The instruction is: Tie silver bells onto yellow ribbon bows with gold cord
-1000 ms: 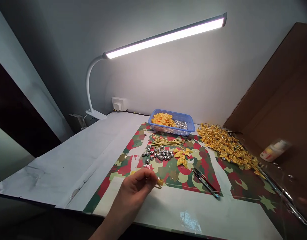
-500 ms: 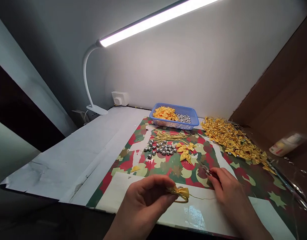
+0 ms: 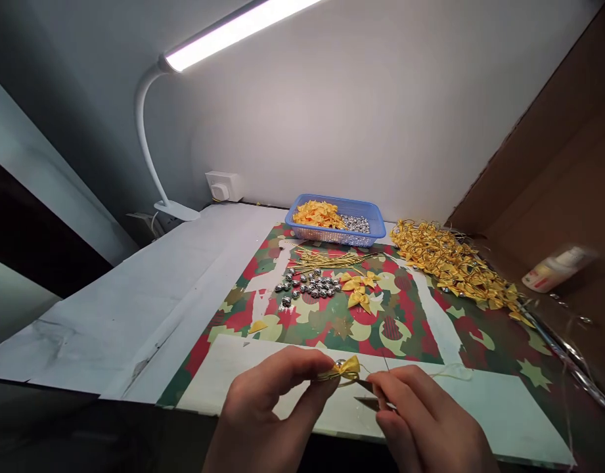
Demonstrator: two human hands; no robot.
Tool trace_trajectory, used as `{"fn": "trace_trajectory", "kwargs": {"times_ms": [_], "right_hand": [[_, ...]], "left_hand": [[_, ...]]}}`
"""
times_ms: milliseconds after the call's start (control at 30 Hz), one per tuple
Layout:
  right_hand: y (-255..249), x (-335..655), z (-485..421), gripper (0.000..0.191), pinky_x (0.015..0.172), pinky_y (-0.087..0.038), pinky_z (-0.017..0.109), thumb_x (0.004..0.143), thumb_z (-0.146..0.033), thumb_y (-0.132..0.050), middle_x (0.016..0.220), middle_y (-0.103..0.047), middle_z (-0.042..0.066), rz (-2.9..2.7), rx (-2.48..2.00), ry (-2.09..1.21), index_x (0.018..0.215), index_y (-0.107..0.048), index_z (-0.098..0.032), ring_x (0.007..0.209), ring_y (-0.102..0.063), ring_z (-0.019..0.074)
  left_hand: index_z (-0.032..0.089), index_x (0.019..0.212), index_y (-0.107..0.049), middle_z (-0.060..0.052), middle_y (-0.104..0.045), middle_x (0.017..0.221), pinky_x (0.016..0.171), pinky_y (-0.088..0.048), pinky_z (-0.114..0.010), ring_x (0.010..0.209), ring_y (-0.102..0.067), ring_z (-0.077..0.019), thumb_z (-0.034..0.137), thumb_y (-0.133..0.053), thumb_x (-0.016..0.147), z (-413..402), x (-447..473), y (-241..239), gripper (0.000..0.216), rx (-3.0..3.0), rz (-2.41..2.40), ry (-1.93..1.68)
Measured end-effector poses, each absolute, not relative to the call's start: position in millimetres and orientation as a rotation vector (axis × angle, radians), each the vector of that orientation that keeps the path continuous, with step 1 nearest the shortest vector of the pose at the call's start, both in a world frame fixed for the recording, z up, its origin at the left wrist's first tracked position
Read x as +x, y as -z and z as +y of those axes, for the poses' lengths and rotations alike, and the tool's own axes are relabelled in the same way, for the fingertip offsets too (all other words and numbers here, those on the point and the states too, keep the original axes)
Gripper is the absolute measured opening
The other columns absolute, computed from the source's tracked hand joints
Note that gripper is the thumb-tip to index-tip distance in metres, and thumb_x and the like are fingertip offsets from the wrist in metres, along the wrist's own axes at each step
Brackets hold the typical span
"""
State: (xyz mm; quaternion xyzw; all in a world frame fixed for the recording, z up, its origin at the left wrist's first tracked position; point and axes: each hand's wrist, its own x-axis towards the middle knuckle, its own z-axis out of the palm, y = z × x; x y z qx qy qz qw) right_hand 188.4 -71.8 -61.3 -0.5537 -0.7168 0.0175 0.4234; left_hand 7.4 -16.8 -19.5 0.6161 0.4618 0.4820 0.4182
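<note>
My left hand [image 3: 277,401] pinches a yellow ribbon bow [image 3: 350,369] between thumb and fingertips, above the front of the table. A silver bell shows partly at the bow's top, and a gold cord loops beneath it. My right hand [image 3: 425,414] is close by on the right, closed on small thread snips [image 3: 367,402] whose two pointed blades are apart and face the bow. A thin needle [image 3: 385,359] sticks up from the same fingers. Pale yellow thread [image 3: 452,373] runs from the bow toward the right hand and trails out beyond it.
Silver bells [image 3: 312,286], several yellow bows [image 3: 360,289] and gold cords [image 3: 326,259] lie on patterned paper. Behind them stands a blue basket [image 3: 376,231] of bows and bells. A heap of finished bows [image 3: 445,263] lies right, near a white bottle [image 3: 553,270]. A lamp [image 3: 147,138] stands left.
My right hand has come left to the bow, and the snips' blades now show beside it. The bow has moved slightly left in my left hand. The whole view has shifted a little.
</note>
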Motion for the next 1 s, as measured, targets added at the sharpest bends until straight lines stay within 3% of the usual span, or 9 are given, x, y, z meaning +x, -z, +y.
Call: {"fn": "trace_trajectory", "kwargs": {"times_ms": [200, 700, 1000], "right_hand": [[56, 184, -69, 0.032, 0.064, -0.040, 0.027, 0.110, -0.039, -0.035, 0.079, -0.062, 0.002, -1.813, -1.402, 0.078, 0.100, -0.060, -0.021, 0.067, -0.056, 0.0159], [58, 177, -65, 0.031, 0.063, -0.038, 0.026, 0.110, -0.038, -0.038, 0.078, -0.060, 0.001, -1.755, -1.370, 0.015, 0.098, -0.061, -0.021, 0.066, -0.053, 0.0146], [62, 175, -63, 0.029, 0.060, -0.038, 0.025, 0.109, -0.035, -0.039, 0.076, -0.058, 0.000, -1.731, -1.349, -0.036, 0.094, -0.060, -0.022, 0.062, -0.052, 0.0144]], "left_hand": [[0.033, 0.086, -0.074, 0.012, -0.079, 0.078, 0.070, -0.058, -0.010, 0.069, -0.074, -0.0092, 0.007, -0.077, 0.078, -18, 5, 23, 0.028, 1.803, 1.094, -1.310], [0.033, 0.088, -0.070, 0.015, -0.077, 0.077, 0.068, -0.056, -0.007, 0.066, -0.073, -0.0066, 0.006, -0.075, 0.079, -20, 4, 22, 0.029, 1.860, 1.058, -1.306], [0.033, 0.085, -0.070, 0.012, -0.076, 0.073, 0.064, -0.057, -0.012, 0.062, -0.072, -0.0093, 0.005, -0.075, 0.078, -21, 6, 19, 0.029, 1.843, 1.056, -1.308]]}}
